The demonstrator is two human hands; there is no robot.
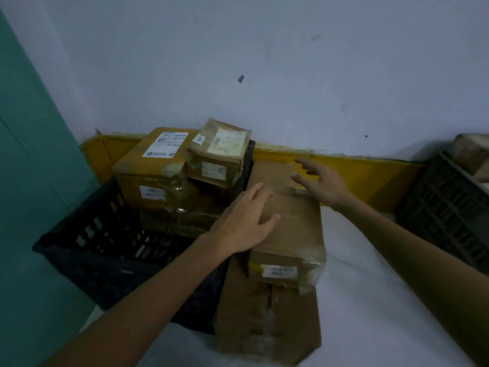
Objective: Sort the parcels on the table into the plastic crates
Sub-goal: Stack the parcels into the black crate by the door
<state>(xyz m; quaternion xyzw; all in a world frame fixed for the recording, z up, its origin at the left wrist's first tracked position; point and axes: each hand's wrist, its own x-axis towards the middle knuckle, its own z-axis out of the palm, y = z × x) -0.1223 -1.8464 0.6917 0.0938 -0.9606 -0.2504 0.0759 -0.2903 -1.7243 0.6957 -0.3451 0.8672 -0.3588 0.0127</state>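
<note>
- Two cardboard parcels sit stacked on the white-covered bench [370,287]: a box parcel [293,234] bound in wrinkled clear tape, with a white label on its near face, lies on a wider, flat, scuffed carton [264,329].
- My left hand [246,223] lies palm-down on top of the box parcel, fingers straight and slightly spread, gripping nothing.
- My right hand [320,184] is wide open with its fingers fanned over the far end of that box; I cannot tell whether it touches.
- Just left of the stack, a black slotted plastic crate [105,247] holds a big brown box [153,165] with a printed white label and, beside it, a smaller taped parcel [219,152] bearing a yellowish slip.
- A grey lattice crate [444,207] stands well apart at the right.
</note>
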